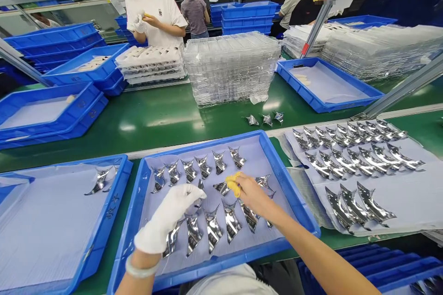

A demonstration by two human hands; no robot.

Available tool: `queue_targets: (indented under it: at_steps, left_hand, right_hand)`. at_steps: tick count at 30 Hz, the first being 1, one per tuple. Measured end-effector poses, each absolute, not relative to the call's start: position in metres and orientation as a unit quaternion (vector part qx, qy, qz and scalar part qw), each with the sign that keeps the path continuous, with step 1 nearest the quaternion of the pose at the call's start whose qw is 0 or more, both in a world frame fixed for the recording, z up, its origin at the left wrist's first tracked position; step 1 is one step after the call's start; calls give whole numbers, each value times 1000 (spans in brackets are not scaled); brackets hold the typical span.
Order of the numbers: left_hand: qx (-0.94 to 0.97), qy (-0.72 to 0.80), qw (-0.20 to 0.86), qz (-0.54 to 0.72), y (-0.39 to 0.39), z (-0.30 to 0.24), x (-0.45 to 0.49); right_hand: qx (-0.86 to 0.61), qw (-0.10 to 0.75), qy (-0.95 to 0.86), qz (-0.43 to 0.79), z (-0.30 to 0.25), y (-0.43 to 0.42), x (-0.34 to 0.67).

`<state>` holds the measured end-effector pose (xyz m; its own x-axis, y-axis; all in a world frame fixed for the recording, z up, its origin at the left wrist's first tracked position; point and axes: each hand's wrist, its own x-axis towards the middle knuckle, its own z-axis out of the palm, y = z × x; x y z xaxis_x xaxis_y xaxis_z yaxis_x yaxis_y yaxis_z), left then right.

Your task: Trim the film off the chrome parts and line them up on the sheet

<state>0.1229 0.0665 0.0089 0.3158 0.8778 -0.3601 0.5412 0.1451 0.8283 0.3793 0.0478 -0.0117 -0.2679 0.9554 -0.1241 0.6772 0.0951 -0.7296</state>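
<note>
My left hand (180, 200), in a white glove, is closed with thumb and fingers pinched on a shiny chrome part (200, 195), mostly covered by the fingers. Beside it, my bare right hand (247, 189) wears yellow finger covers (234, 184) on its fingertips. Those fingers are closed on another curved chrome part (220, 188), whose pointed end sticks out to the left. Both hands are over a blue tray (133, 214) lined with white sheet. Chrome parts lie in rows around them, such as one chrome part (232, 221) in front and another (219, 162) behind.
A second blue tray (95, 239) at left holds a couple of chrome parts (100, 179). At right, more parts lie in rows on a white sheet (411, 198). Three small pieces (266, 120) rest on the green bench. Behind stand clear plastic trays (231, 69) and a co-worker (157, 18).
</note>
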Motion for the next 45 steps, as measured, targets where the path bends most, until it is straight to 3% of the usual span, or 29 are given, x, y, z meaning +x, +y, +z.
queue_targets:
  at_steps: [6,10,13,18,24,32,36,42,45]
  left_hand:
    - [486,456,664,339,56,33,134]
    - [411,434,690,408,44,22,149]
    - [394,419,662,481,27,22,152]
    - [486,486,533,494,14,36,164]
    - [537,559,413,479,14,34,181]
    - [533,521,372,553,10,43,179]
    - [551,483,335,593,7,52,183]
    - [667,403,255,572,0,64,183]
    - [681,407,259,552,0,60,183]
  right_hand:
    - [-395,347,-659,538,9,21,363]
    - [-390,388,-468,692,18,10,358]
    - [-396,421,-380,723,25,3,357]
    - [-445,483,-401,639,30,-4,356]
    - [-461,506,-582,439,34,-15,353]
    - [-424,462,-770,117,35,-30,359]
    - [-417,484,-762,104,26,-28,358]
    - [-431,527,-700,216,18,-15,352]
    - [-427,524,-712,188,19,-17,352]
